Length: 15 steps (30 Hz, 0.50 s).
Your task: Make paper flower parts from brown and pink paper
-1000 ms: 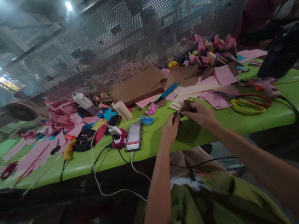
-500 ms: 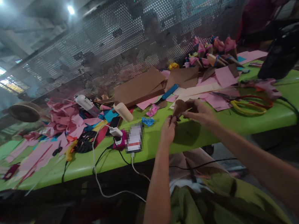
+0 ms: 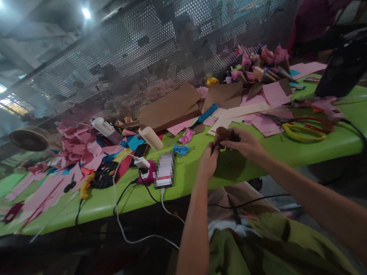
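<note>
A small rolled piece of brown paper [image 3: 221,134] is held between both hands, just above the green table [image 3: 188,167]. My left hand [image 3: 210,157] pinches its lower left side. From the right, my right hand [image 3: 243,140] grips it with the thumb across the near side, and its other fingers are partly hidden behind. The paper's rounded top shows above the fingers. Beyond the hands lie a blue-handled cutter [image 3: 208,113] and strips of cream paper [image 3: 242,110]. Crumpled blue [image 3: 181,149] and pink [image 3: 186,135] scraps sit to the left.
Left of my hands are a phone [image 3: 165,169] on a white cable, a beige cylinder [image 3: 151,138] and pink paper [image 3: 79,143]. Brown sheets [image 3: 169,104] and finished-looking paper cones [image 3: 259,64] stand behind. Yellow-and-red-handled scissors [image 3: 304,130] and a pink glue gun [image 3: 329,108] lie right.
The brown paper has dipped slightly and turned a little in my fingers. My right hand's thumb and fingers have closed in nearer to my left hand.
</note>
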{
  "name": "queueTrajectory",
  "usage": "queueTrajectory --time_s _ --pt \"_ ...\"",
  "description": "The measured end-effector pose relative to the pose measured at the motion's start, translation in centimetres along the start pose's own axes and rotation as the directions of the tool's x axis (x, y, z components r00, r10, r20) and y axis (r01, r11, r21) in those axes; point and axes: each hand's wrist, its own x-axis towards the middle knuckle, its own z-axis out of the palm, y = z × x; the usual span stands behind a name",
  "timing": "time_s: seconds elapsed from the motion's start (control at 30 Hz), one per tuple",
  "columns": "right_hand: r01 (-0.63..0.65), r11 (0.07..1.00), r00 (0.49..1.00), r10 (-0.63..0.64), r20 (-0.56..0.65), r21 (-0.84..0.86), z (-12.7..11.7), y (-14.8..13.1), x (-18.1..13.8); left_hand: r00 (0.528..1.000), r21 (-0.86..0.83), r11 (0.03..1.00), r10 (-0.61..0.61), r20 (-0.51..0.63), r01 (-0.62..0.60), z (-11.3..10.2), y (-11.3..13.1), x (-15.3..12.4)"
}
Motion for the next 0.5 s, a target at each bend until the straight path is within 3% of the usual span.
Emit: queueTrajectory --time_s 0.17,0.3,0.5 --pt "0.122 0.989 0.982 -0.133 -0.138 -0.084 -0.39 -0.56 -0.24 1.000 -0.002 1.000 -0.008 -0.013 0.008 -0.13 -0.18 0.23" --pt "0.221 0.935 0.961 -0.257 -0.100 -0.278 -0.52 -0.57 -0.12 1.000 0.014 1.000 -0.009 -0.016 0.010 -0.20 0.09 0.15" --pt "0.199 0.927 0.969 -0.236 -0.079 -0.319 -0.32 0.32 0.16 1.000 0.034 0.999 -0.024 0.006 0.024 0.04 0.55 -0.08"
